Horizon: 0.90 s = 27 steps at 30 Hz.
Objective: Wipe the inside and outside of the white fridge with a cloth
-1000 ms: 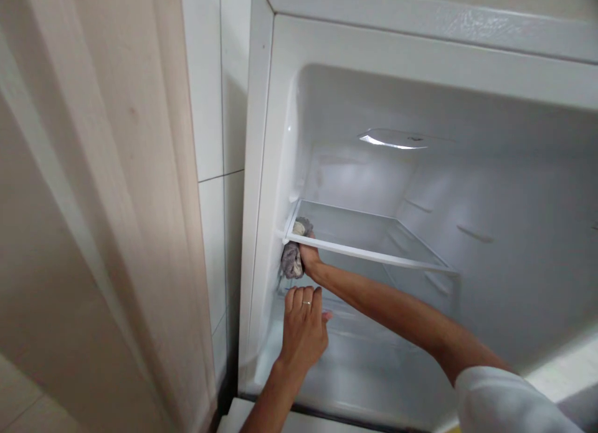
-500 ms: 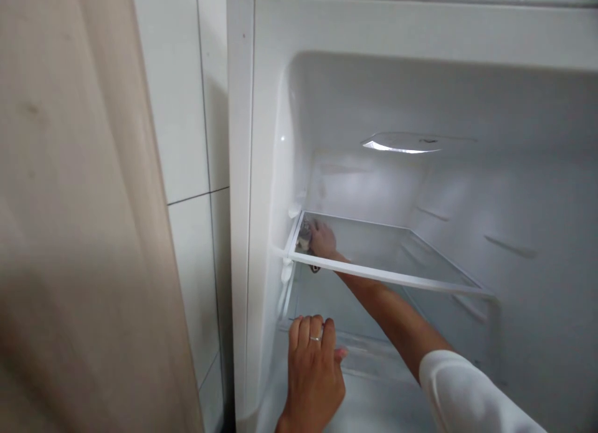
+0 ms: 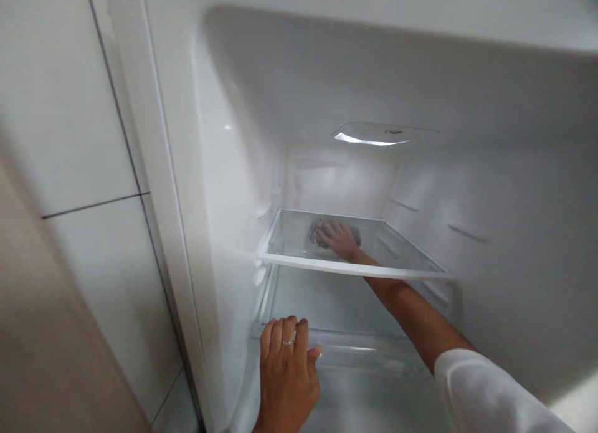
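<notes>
Deep inside a white fridge, my right hand (image 3: 337,237) lies with its fingers over a crumpled, dark-and-white patterned cloth (image 3: 318,233). I see both through the upper glass shelf (image 3: 294,227), whose white front rim passes in front of my forearm. Which surface the cloth touches I cannot tell. Nearer to me, my left hand (image 3: 288,374), with a ring on one finger, is curled over the front edge of the lower glass shelf (image 3: 327,302). Its fingertips are hidden behind the edge, and the thumb sticks out to the right.
A light cover (image 3: 374,134) is set in the fridge ceiling. Shelf ledges (image 3: 469,233) stick out from the right wall. Left of the fridge are white wall tiles (image 3: 93,140) and a blurred wooden panel (image 3: 56,346).
My right hand and the cloth have moved rightward from the left corner of the upper shelf towards its middle. My view has come closer and turned right. The left hand stays at the lower shelf's edge.
</notes>
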### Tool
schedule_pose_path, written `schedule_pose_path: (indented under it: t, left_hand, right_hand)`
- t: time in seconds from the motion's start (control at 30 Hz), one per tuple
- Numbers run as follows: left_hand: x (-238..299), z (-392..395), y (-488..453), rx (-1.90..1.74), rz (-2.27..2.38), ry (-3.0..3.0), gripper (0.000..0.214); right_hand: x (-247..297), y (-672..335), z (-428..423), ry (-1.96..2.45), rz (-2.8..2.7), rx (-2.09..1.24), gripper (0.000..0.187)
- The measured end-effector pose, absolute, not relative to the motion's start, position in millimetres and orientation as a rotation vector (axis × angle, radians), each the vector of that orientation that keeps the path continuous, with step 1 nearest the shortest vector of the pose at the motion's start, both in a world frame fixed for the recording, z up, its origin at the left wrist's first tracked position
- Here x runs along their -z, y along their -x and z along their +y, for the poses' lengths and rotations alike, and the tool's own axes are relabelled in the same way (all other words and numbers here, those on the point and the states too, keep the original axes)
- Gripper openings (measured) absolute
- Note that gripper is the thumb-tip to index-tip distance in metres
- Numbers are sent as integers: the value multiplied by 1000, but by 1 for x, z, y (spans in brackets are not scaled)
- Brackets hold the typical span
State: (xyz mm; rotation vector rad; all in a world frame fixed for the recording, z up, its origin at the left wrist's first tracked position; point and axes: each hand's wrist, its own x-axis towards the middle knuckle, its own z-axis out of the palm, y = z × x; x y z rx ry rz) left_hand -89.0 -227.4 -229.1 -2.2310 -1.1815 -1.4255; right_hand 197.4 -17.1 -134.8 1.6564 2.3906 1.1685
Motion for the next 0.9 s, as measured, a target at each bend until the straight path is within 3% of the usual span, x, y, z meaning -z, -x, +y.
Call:
schedule_pose_path:
  t: [0.3, 0.67, 0.9]
  left_hand:
    - [222, -226, 95, 1287, -1147, 2247, 23]
    - [203, -235, 95, 1123, -1243, 2274, 17]
    - [191, -240, 95, 1015, -1304, 2334, 14]
  right_hand:
    - [124, -269, -83, -1988, 2218, -1074, 43]
    - [124, -236, -127, -2432, 2036, -943, 43]
    - [135, -223, -171, -2668, 1992, -760, 25]
